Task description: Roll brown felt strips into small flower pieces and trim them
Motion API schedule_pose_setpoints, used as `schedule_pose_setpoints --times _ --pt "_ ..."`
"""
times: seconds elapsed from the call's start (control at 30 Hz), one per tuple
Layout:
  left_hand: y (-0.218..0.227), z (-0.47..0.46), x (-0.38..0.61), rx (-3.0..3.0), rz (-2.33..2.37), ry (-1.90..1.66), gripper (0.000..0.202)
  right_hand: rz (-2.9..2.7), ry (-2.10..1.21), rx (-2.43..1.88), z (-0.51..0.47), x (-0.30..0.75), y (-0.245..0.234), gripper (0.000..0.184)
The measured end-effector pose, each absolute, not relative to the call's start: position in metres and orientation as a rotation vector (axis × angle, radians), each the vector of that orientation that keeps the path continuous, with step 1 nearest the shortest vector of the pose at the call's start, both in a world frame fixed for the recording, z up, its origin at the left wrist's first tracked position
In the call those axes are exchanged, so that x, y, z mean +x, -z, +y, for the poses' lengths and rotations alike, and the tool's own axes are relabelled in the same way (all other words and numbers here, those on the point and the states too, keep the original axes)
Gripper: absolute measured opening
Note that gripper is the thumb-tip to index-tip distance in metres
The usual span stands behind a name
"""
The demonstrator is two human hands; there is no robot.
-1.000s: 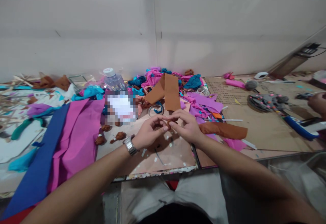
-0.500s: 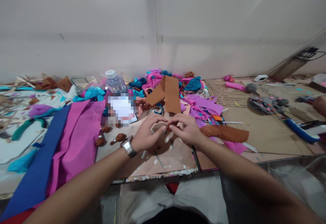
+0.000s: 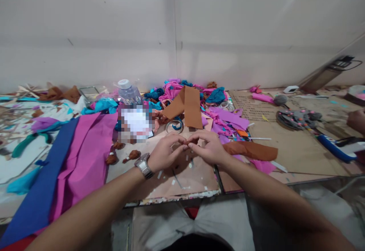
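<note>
My left hand [image 3: 164,155], with a metal watch on its wrist, and my right hand [image 3: 207,147] meet fingertip to fingertip over a pinkish board [image 3: 182,178] at the table's front. Both hands are closed in a pinch round a small brown crumpled paper piece [image 3: 190,143] that barely shows between the fingers. A long brown paper strip [image 3: 252,150] lies just right of my right hand. Small brown paper balls [image 3: 134,154] lie left of my left hand.
Blue and magenta paper sheets [image 3: 82,156] cover the left side. A folded brown sheet [image 3: 188,106], a plastic bottle [image 3: 128,90] and crumpled coloured scraps sit behind the hands. Cardboard [image 3: 296,144] with tools lies to the right, where another person's hand [image 3: 356,121] reaches in.
My hands have stayed together over the board, fingers shifting slightly on the brown piece so less of it shows. The other person's hand at the right edge moved a little.
</note>
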State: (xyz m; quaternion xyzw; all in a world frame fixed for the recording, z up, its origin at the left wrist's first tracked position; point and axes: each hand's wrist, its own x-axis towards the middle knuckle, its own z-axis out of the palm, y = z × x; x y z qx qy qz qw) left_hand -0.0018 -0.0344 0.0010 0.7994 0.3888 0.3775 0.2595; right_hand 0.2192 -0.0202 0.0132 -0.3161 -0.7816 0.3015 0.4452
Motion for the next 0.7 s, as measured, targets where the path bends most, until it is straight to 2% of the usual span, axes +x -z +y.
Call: schedule_pose_setpoints --times 0.13,0.3,0.43,0.7 --pt "-0.001 -0.031 -0.005 2.406 1.055 -1.033 0.01 -1.937 -0.738 -0.836 -0.019 0.218 -0.011 0.007" --pt "-0.004 -0.032 -0.006 2.47 1.01 -1.073 0.007 -1.996 -0.577 -0.793 -0.016 0.218 -0.005 0.007" --pt "-0.005 -0.033 -0.005 2.282 1.035 -1.225 0.012 -2.054 -0.418 -0.723 -0.012 0.22 -0.001 0.01" --pt "0.008 -0.03 -0.002 1.989 1.116 -1.17 0.023 -2.083 -0.298 -0.62 -0.008 0.221 0.002 0.013"
